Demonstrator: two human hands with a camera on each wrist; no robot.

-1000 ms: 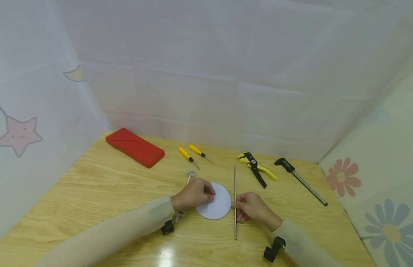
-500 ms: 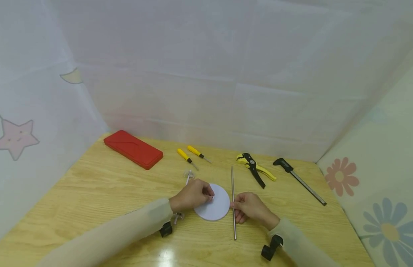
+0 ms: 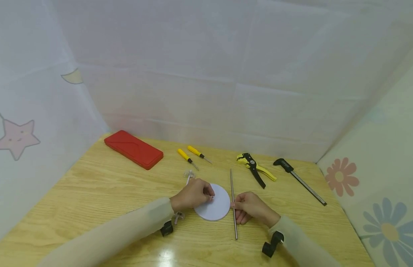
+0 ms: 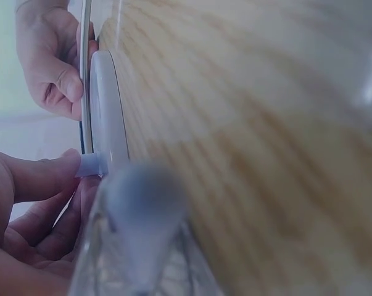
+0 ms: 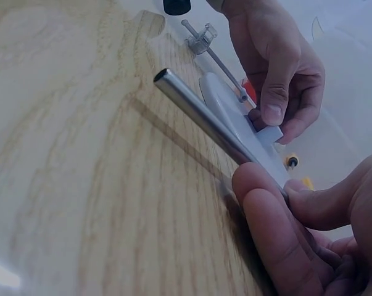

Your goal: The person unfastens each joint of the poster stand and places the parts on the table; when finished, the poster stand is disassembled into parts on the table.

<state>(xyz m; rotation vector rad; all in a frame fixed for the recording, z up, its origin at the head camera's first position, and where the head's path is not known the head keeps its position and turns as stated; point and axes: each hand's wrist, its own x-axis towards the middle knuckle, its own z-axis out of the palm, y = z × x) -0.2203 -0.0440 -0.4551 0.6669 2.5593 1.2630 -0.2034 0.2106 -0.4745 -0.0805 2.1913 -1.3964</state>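
Observation:
My left hand (image 3: 194, 193) pinches a short white stub (image 4: 90, 165) that stands up from the middle of a round white disc base (image 3: 211, 209). The disc lies on the wooden table. My right hand (image 3: 254, 208) holds a thin silver metal tube (image 3: 233, 193) between thumb and fingers, just right of the disc. In the right wrist view the tube's near end is hollow and raised over the table, its shadow below. Partly hidden under my left hand and wrist, a thin white rod (image 5: 223, 65) with clear plastic fittings (image 5: 202, 39) lies left of the disc.
Behind the disc lie two yellow-handled screwdrivers (image 3: 184, 155) and, further left, a red case (image 3: 134, 149). A yellow-and-black wire stripper (image 3: 253, 165) and a digital caliper (image 3: 299, 180) lie at the back right. White cloth walls (image 3: 193, 92) enclose the table.
The metal tube's far end has swung slightly left and toward me, while my right hand still grips it. My left hand stays on the stub.

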